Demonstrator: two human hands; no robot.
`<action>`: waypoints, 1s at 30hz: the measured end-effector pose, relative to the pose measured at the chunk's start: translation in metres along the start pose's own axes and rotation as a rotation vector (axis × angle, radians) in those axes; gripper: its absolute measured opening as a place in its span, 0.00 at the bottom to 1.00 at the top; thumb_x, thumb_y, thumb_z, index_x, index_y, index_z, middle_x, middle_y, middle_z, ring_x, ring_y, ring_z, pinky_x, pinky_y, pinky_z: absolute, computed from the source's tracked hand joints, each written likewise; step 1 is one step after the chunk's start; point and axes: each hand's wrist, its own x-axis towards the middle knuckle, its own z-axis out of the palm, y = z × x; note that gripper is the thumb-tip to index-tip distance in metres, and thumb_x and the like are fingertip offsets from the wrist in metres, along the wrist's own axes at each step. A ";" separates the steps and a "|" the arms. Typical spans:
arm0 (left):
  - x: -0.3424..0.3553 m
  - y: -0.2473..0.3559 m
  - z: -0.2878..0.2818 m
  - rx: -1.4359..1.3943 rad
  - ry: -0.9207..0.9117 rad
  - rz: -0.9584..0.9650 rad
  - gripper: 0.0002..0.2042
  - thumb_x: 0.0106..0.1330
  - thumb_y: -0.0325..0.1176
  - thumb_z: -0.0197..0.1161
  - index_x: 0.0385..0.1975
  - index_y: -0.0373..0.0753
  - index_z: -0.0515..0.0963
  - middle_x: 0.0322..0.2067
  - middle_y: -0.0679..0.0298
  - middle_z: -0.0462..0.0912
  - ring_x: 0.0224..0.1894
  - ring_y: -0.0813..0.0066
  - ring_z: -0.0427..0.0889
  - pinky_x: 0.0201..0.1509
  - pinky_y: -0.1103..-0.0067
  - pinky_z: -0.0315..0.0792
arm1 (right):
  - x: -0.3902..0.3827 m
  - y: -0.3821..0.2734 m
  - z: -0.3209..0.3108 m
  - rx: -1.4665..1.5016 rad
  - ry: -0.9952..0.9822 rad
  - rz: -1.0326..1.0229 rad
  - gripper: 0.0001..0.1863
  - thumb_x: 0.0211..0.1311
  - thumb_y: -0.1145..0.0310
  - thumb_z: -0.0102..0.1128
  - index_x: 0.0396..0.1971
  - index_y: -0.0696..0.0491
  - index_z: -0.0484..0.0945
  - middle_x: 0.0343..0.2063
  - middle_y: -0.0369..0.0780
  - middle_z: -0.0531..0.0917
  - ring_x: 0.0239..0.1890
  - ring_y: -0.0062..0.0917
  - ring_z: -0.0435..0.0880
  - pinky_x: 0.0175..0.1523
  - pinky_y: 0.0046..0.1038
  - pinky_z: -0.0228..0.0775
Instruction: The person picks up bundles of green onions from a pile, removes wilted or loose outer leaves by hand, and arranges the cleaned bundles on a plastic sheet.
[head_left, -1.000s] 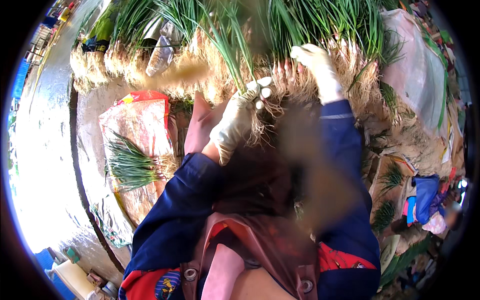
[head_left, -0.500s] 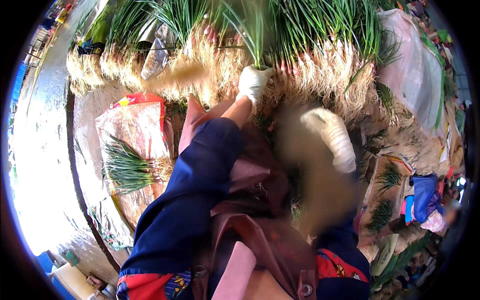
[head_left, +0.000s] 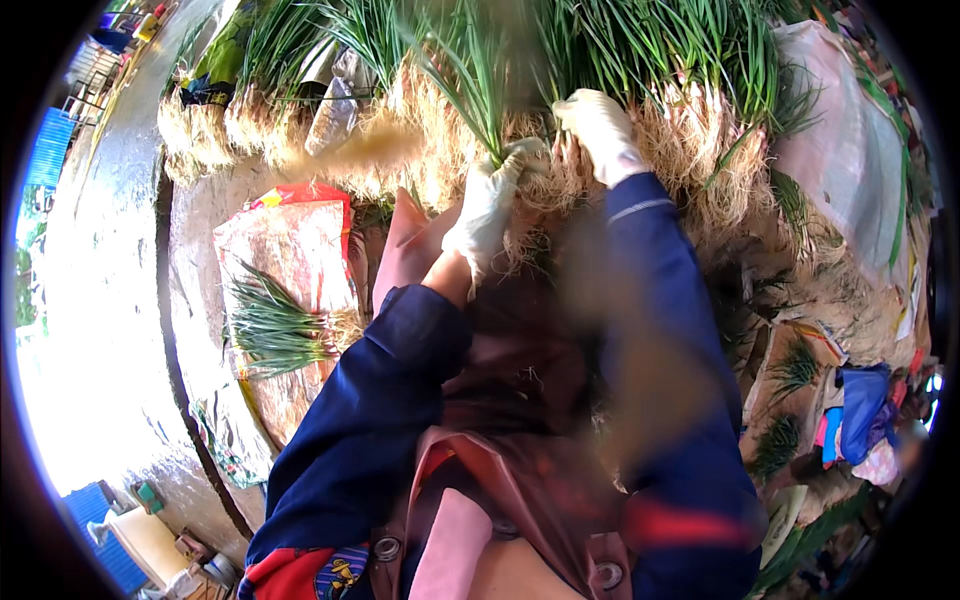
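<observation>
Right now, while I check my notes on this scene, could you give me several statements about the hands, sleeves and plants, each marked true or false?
1. The left hand in a white glove holds a bunch of long, slender green stalks. True.
2. The right hand in a cream-white glove rests on the maroon apron. False: it is up at the row of green, pale-rooted plants.
3. A separate fanned bundle of green stalks lies on the shiny pale sheet with a red edge. True.
4. The person's forearm sleeves of cloth are yellow. False: they are dark blue.
</observation>
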 end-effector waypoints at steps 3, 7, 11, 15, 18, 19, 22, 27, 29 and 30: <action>0.009 -0.005 0.006 -0.021 -0.083 -0.145 0.21 0.66 0.46 0.55 0.49 0.35 0.73 0.33 0.62 0.81 0.29 0.77 0.78 0.28 0.80 0.74 | -0.008 0.025 -0.007 0.399 -0.112 -0.051 0.10 0.58 0.63 0.61 0.26 0.56 0.78 0.22 0.36 0.80 0.23 0.18 0.75 0.30 0.22 0.69; 0.004 0.001 0.023 -0.426 -0.131 -0.347 0.12 0.68 0.38 0.53 0.39 0.35 0.75 0.28 0.63 0.80 0.24 0.78 0.75 0.24 0.80 0.72 | -0.052 0.013 0.005 0.241 -0.090 -0.108 0.06 0.55 0.67 0.63 0.30 0.52 0.78 0.22 0.35 0.81 0.23 0.15 0.78 0.26 0.19 0.69; 0.001 0.023 0.031 -0.422 -0.123 -0.598 0.11 0.69 0.35 0.51 0.41 0.34 0.74 0.22 0.67 0.76 0.19 0.80 0.71 0.21 0.83 0.68 | -0.068 0.024 0.005 -0.171 0.283 -0.146 0.03 0.54 0.67 0.62 0.24 0.47 0.77 0.19 0.33 0.80 0.23 0.20 0.78 0.24 0.24 0.67; -0.044 0.042 0.006 -0.424 -0.403 -0.403 0.17 0.70 0.31 0.47 0.54 0.30 0.69 0.20 0.71 0.73 0.19 0.84 0.70 0.23 0.89 0.65 | -0.087 0.107 -0.030 -0.456 0.221 0.195 0.12 0.62 0.59 0.51 0.30 0.51 0.78 0.26 0.39 0.83 0.29 0.21 0.82 0.33 0.28 0.73; -0.052 0.064 -0.010 -0.661 -0.240 -0.319 0.16 0.67 0.35 0.53 0.51 0.33 0.71 0.34 0.65 0.79 0.30 0.80 0.76 0.33 0.84 0.70 | -0.128 0.134 -0.012 -0.941 -0.342 0.058 0.25 0.58 0.41 0.47 0.35 0.47 0.80 0.33 0.40 0.83 0.38 0.32 0.82 0.48 0.31 0.70; -0.039 0.045 -0.025 -0.565 -0.199 -0.225 0.16 0.66 0.35 0.54 0.50 0.33 0.72 0.34 0.65 0.80 0.30 0.80 0.76 0.34 0.83 0.70 | -0.130 0.128 -0.011 -0.763 -0.206 0.025 0.25 0.58 0.41 0.46 0.35 0.47 0.80 0.33 0.40 0.83 0.38 0.32 0.82 0.48 0.31 0.70; -0.026 0.050 -0.009 -0.538 -0.072 -0.185 0.15 0.64 0.38 0.57 0.46 0.36 0.77 0.22 0.73 0.74 0.22 0.84 0.68 0.29 0.86 0.67 | -0.110 0.053 0.013 -0.578 0.274 -0.153 0.20 0.56 0.45 0.56 0.21 0.47 0.80 0.18 0.32 0.82 0.21 0.30 0.80 0.30 0.31 0.71; -0.003 0.037 0.018 -0.298 -0.004 -0.302 0.17 0.61 0.39 0.63 0.47 0.40 0.77 0.22 0.76 0.72 0.19 0.90 0.62 0.22 0.90 0.60 | -0.034 0.046 0.036 -1.248 0.246 -0.096 0.17 0.64 0.57 0.49 0.19 0.48 0.78 0.06 0.29 0.71 0.07 0.13 0.66 0.07 0.25 0.51; 0.001 0.033 0.018 -0.091 0.082 -0.279 0.14 0.59 0.40 0.65 0.40 0.41 0.80 0.17 0.77 0.70 0.15 0.90 0.60 0.18 0.88 0.58 | -0.060 0.049 0.031 -1.134 0.424 -0.300 0.15 0.63 0.60 0.50 0.17 0.48 0.75 0.06 0.28 0.69 0.07 0.14 0.66 0.08 0.24 0.53; 0.005 0.026 0.018 -0.191 0.051 -0.370 0.13 0.57 0.42 0.67 0.35 0.40 0.81 0.13 0.78 0.66 0.13 0.89 0.58 0.17 0.86 0.57 | -0.080 0.045 0.028 -1.141 0.533 -0.399 0.15 0.62 0.60 0.51 0.16 0.47 0.74 0.05 0.28 0.68 0.06 0.15 0.65 0.09 0.24 0.53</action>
